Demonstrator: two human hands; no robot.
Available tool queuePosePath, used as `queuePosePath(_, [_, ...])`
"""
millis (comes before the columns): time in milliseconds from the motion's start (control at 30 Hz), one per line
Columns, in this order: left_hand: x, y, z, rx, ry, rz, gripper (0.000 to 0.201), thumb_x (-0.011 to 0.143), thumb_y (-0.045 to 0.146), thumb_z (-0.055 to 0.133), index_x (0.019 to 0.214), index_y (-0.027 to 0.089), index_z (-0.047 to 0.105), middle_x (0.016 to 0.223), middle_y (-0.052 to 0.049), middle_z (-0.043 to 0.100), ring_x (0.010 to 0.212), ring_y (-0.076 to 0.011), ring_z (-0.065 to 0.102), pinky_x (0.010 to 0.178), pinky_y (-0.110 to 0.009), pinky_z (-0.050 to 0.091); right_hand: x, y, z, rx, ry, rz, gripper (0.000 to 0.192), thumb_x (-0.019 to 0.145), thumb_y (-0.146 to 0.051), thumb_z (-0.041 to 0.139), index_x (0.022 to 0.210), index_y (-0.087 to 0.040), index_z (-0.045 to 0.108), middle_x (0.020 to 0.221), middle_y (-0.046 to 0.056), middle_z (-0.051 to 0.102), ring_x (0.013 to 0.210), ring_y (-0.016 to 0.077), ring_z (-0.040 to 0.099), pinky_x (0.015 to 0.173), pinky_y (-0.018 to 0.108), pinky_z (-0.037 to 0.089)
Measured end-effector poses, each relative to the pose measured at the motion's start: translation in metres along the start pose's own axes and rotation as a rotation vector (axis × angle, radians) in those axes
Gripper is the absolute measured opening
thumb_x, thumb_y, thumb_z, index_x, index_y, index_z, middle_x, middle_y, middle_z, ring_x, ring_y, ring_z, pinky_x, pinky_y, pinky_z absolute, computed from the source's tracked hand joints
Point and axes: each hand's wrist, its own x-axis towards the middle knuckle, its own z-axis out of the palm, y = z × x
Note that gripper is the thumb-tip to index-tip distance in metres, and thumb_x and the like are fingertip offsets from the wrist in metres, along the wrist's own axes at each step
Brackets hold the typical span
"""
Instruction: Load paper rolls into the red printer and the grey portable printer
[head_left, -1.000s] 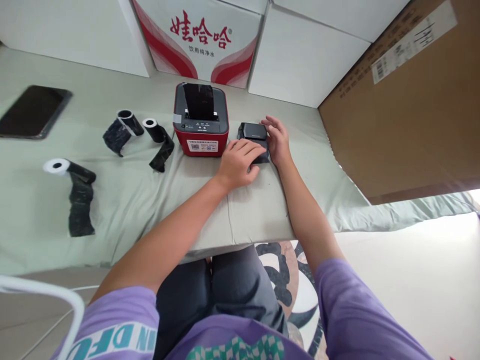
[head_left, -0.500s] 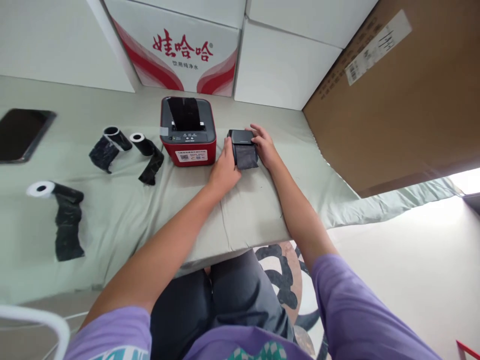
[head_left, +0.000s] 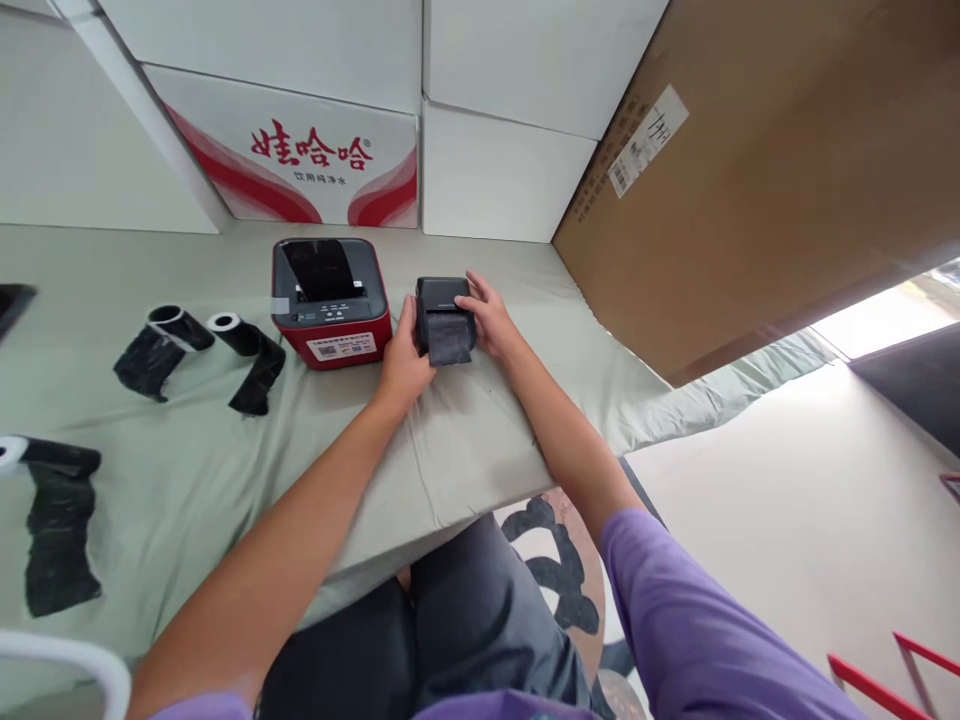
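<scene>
While the left hand (head_left: 406, 362) and right hand (head_left: 492, 318) clasp a boxy black plastic device (head_left: 438, 292) between their fingers, steadying seems the step, calling next for even pressure.

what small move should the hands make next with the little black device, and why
Probably let the left hand steady the black device while the right hand reaches for the dark strip: it sticks out at the device's front, neither hand appears to be on it, and the left hand braces the device's side.
</scene>
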Motion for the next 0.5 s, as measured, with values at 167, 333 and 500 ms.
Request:
queuePosePath(167, [0.0,0.01,0.008,-0.078,0.078,-0.093,0.108,0.074,0.017,0.079,0.168,0.031,0.029,0.176,-0.009,0.028,0.16,-0.0303,0.034,0.129,-0.045,0.036,-0.002,-0.001,-0.011,0.113,-0.092,0.128,0.044,0.072,-0.035,0.087,0.108,-0.02,0.066,0.098,0.006,0.078,0.096,0.0217,0.075,0.088,0.034,0.064])
queuePosePath(333, [0.003,0.02,0.007,-0.286,0.073,-0.31,0.073,0.09,0.032,0.066,0.16,0.029,0.044,0.164,-0.012,0.051,0.134,-0.0297,0.066,0.1,-0.044,0.063,-0.003,0.005,-0.005,0.106,-0.068,0.177,0.037,0.074,-0.048,0.085,0.088,-0.019,0.067,0.077,0.002,0.073,0.069,0.0156,0.066,0.068,0.027,0.058])
queuePosePath(500, [0.004,0.021,0.006,-0.279,0.011,-0.273,0.059,0.09,0.056,0.073,0.141,0.029,0.058,0.139,-0.011,0.069,0.11,-0.0275,0.076,0.081,-0.038,0.067,-0.013,0.002,0.005,0.089,-0.112,0.183,0.041,0.073,-0.054,0.083,0.09,-0.022,0.064,0.076,0.001,0.071,0.068,0.0169,0.065,0.066,0.029,0.056])
